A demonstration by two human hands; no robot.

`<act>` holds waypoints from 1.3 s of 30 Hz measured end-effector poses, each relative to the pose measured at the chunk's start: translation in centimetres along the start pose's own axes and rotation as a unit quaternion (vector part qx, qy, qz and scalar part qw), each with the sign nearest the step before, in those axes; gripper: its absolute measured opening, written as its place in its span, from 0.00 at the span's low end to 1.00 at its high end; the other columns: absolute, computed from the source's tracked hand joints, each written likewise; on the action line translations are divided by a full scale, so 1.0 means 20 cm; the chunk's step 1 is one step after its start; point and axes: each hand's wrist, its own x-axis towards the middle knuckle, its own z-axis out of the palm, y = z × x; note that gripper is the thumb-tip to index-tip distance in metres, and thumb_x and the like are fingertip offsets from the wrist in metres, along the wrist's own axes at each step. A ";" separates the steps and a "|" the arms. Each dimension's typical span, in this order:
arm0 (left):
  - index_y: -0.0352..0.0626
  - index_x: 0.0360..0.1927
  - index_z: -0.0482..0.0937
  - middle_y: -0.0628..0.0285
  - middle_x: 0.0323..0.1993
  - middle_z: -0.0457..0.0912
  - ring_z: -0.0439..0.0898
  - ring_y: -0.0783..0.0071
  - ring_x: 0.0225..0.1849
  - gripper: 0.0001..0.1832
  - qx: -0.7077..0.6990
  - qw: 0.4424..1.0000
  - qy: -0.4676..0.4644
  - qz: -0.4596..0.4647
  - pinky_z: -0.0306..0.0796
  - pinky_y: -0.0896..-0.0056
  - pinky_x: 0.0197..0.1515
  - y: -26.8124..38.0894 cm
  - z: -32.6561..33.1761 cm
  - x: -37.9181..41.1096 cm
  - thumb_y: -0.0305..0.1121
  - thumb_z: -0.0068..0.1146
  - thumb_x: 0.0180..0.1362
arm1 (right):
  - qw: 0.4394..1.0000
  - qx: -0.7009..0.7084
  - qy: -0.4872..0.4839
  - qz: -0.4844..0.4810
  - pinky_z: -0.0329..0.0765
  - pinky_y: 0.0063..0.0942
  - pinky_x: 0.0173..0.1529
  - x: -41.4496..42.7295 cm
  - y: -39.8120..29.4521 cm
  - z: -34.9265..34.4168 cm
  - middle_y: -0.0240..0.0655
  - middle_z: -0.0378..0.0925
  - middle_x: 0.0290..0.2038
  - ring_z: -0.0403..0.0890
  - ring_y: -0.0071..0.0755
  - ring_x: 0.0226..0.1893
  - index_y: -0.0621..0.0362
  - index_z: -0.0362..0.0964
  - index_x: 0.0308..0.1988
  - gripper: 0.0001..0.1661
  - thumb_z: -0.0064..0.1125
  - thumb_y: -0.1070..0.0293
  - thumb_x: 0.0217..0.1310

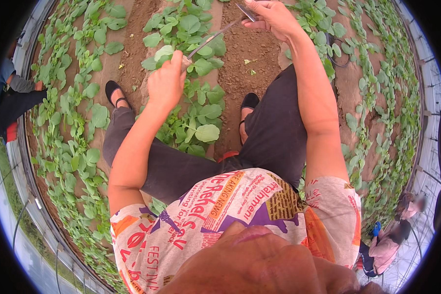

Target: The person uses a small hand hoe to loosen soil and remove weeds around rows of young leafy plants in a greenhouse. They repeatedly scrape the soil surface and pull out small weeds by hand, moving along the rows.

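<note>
My left hand (166, 82) is closed round the handle of a long thin metal tool (213, 37), whose shaft slants up to the right over the green leafy plants (189, 25). At the top of the view, my right hand (270, 18) holds a small flat metal piece (246, 12) between thumb and fingers. The shaft's far end meets or passes close by this piece; whether they touch I cannot tell. Below the hands, more broad-leaved plants (207, 133) grow between my legs.
Bare soil (251, 55) with a few loose leaves lies right of the middle row. Leafy rows (77, 92) run on both sides. A dark hose or cable (340, 63) lies at the right. One person (16, 86) is at the far left, others (386, 250) at the lower right.
</note>
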 end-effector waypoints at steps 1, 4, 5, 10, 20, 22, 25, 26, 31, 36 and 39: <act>0.47 0.57 0.65 0.48 0.36 0.84 0.84 0.40 0.36 0.24 0.005 1.000 -0.003 -0.002 0.76 0.43 0.35 -0.01 0.00 0.00 0.33 0.65 0.61 | 0.999 0.027 -0.019 -0.001 0.87 0.30 0.37 0.00 0.00 0.01 0.36 0.82 0.28 0.86 0.31 0.29 0.67 0.82 0.35 0.25 0.66 0.52 0.70; 0.47 0.56 0.65 0.49 0.36 0.84 0.84 0.40 0.37 0.24 0.008 1.000 -0.009 -0.001 0.75 0.43 0.35 -0.01 0.00 0.01 0.34 0.65 0.62 | 0.998 0.044 -0.048 0.001 0.88 0.31 0.41 0.00 0.00 -0.03 0.36 0.81 0.30 0.86 0.32 0.32 0.68 0.80 0.35 0.22 0.65 0.55 0.71; 0.47 0.56 0.65 0.49 0.36 0.84 0.84 0.40 0.37 0.24 0.006 1.000 -0.009 0.000 0.75 0.43 0.34 -0.01 0.01 0.02 0.34 0.65 0.62 | 0.998 0.040 -0.054 0.002 0.88 0.32 0.42 0.00 -0.01 -0.05 0.36 0.81 0.31 0.86 0.33 0.33 0.68 0.80 0.35 0.22 0.64 0.56 0.72; 0.47 0.55 0.65 0.49 0.36 0.84 0.84 0.39 0.37 0.23 -0.011 1.000 0.001 0.001 0.75 0.43 0.34 -0.01 0.03 0.02 0.34 0.65 0.61 | 0.998 0.056 -0.032 -0.006 0.88 0.33 0.44 0.06 0.08 -0.06 0.37 0.82 0.33 0.87 0.34 0.34 0.67 0.79 0.35 0.19 0.62 0.60 0.74; 0.48 0.53 0.65 0.49 0.36 0.84 0.84 0.39 0.37 0.22 -0.028 0.999 0.015 -0.008 0.75 0.42 0.35 -0.01 0.00 0.03 0.35 0.65 0.62 | 0.986 0.148 -0.078 -0.013 0.88 0.33 0.47 0.07 0.10 -0.08 0.38 0.86 0.38 0.89 0.38 0.40 0.68 0.81 0.46 0.17 0.61 0.62 0.74; 0.48 0.53 0.65 0.49 0.36 0.84 0.84 0.39 0.37 0.22 -0.028 0.999 0.015 -0.011 0.75 0.42 0.35 -0.02 0.00 0.02 0.35 0.65 0.62 | 0.981 0.167 -0.096 -0.022 0.87 0.32 0.47 0.05 0.07 -0.06 0.39 0.86 0.39 0.89 0.38 0.41 0.68 0.80 0.48 0.17 0.62 0.62 0.74; 0.48 0.53 0.65 0.49 0.36 0.85 0.84 0.38 0.38 0.22 -0.023 1.000 0.008 -0.016 0.75 0.42 0.35 -0.04 0.00 0.02 0.36 0.65 0.62 | 0.981 0.156 -0.108 -0.041 0.87 0.31 0.47 0.03 0.05 -0.03 0.40 0.86 0.40 0.89 0.38 0.42 0.68 0.80 0.50 0.18 0.62 0.62 0.74; 0.48 0.53 0.65 0.49 0.36 0.85 0.84 0.38 0.38 0.22 -0.021 1.000 0.006 -0.017 0.75 0.42 0.35 -0.04 0.00 0.02 0.36 0.65 0.62 | 0.982 0.146 -0.109 -0.049 0.86 0.31 0.47 0.02 0.05 -0.03 0.41 0.86 0.40 0.89 0.37 0.42 0.69 0.80 0.50 0.18 0.62 0.62 0.74; 0.48 0.53 0.65 0.49 0.38 0.85 0.84 0.38 0.38 0.22 -0.026 0.999 -0.006 -0.026 0.75 0.41 0.36 -0.03 0.00 0.02 0.36 0.65 0.62 | 0.982 0.151 -0.100 -0.054 0.86 0.30 0.47 0.08 0.11 -0.04 0.42 0.87 0.40 0.89 0.39 0.44 0.71 0.79 0.51 0.17 0.59 0.65 0.75; 0.48 0.54 0.64 0.46 0.35 0.86 0.84 0.38 0.38 0.22 -0.074 0.997 -0.002 -0.012 0.75 0.42 0.36 -0.03 -0.01 0.02 0.37 0.64 0.63 | 0.985 -0.132 0.083 -0.075 0.85 0.35 0.47 0.07 0.07 -0.03 0.47 0.88 0.41 0.90 0.43 0.45 0.69 0.78 0.54 0.17 0.59 0.70 0.71; 0.44 0.53 0.63 0.42 0.32 0.85 0.84 0.36 0.37 0.22 -0.154 0.986 -0.003 -0.065 0.75 0.43 0.36 -0.01 -0.01 0.02 0.39 0.63 0.65 | 0.888 -0.395 0.200 -0.127 0.84 0.38 0.49 0.04 0.08 -0.08 0.49 0.88 0.41 0.90 0.45 0.45 0.67 0.79 0.55 0.20 0.61 0.69 0.66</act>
